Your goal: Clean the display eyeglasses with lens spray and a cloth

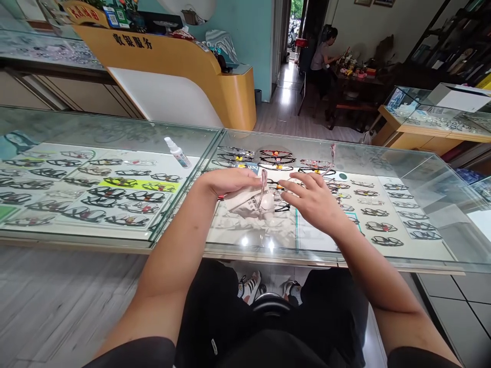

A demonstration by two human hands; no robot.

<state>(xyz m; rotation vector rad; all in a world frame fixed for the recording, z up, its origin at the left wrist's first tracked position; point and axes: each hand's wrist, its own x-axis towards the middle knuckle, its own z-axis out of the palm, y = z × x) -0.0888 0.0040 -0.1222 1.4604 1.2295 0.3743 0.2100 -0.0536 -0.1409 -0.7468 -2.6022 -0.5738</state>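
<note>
— One question: what step's this?

— Handling, I'd judge: the left hand (230,180) pinches clear glasses (264,188) and a cloth (241,204) above the display case (230,252); the right hand (312,201) has fingers apart beside them

— Next move?

— Seemingly needs a light, steady grip

— Writing?

— Cloth characters unclear, bottle (177,153) label unreadable; beyond, the yellow counter (237,97) says 收银服务

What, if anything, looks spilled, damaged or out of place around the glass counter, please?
Nothing stands out. The display frames lie in rows inside the glass counter, the white spray bottle sits on top, and no spill or breakage shows. The clear glasses at the left hand are partly hidden, so their state is unclear.
</note>
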